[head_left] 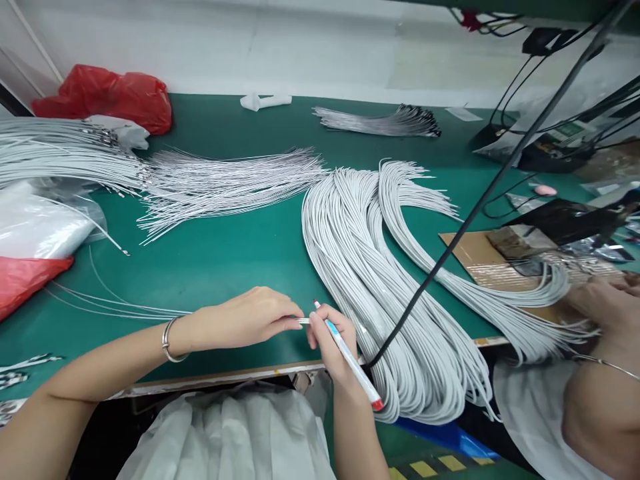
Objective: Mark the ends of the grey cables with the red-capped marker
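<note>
Several thin grey wires [131, 308] run in from the left and pass under my left wrist. My left hand [253, 317] is closed, pinching these wires so that short ends show past the fingertips. Just to the right, my right hand [334, 340] grips a white and blue marker pen [353, 365] with a red end, its tip pointing up and away from me. The fingers of my right hand also meet the wire ends; whether they pinch them is hard to tell. Beside that hand lies a large bundle of grey cables [360, 267], hanging over the table edge.
A loose wire pile [235, 177] and more wires with metal ends [65, 157] lie further back. Red bags [115, 100] are at far left. A black rod [465, 227] slants across the right side. Another person's hand [607, 300] is at the right, near cardboard [465, 250].
</note>
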### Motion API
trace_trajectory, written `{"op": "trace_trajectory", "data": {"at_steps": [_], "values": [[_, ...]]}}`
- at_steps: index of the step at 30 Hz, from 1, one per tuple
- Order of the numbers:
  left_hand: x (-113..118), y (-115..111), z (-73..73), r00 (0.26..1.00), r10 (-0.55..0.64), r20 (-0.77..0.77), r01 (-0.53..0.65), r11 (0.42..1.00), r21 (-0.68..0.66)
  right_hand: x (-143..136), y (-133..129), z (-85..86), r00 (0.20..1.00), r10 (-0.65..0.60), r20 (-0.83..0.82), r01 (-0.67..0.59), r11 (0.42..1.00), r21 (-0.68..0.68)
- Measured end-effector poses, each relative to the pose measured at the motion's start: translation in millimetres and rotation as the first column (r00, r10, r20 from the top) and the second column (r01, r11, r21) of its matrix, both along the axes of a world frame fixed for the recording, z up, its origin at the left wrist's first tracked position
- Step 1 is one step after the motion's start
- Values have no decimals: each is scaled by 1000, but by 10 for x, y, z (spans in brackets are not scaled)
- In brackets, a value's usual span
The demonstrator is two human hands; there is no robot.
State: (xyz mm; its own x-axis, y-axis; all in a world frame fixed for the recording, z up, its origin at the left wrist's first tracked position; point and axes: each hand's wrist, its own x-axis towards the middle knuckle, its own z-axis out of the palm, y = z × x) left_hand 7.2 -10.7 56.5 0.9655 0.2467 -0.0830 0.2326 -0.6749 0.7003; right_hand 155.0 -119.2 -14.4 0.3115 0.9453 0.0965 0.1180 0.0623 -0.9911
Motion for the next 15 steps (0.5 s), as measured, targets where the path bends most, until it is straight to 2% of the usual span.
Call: {"op": "trace_trajectory", "data": {"at_steps": [3,7,10,15], "values": [[15,-68,33,999,28,19,-29,997,73,-8,-26,-19,999,-38,-35,38,999,-4],[57,-72,117,1000,8,-11,-7,998,54,24,-94,-83,984,-164,76,156,982,107],[91,-29,165,998,37,-46,-38,999,-34,15,-174,-134,951,-248,185,212,958,195],[122,25,151,989,104,-109,-129,958,-255,-92,-264,-197,883,-278,378,180,945,274]]}}
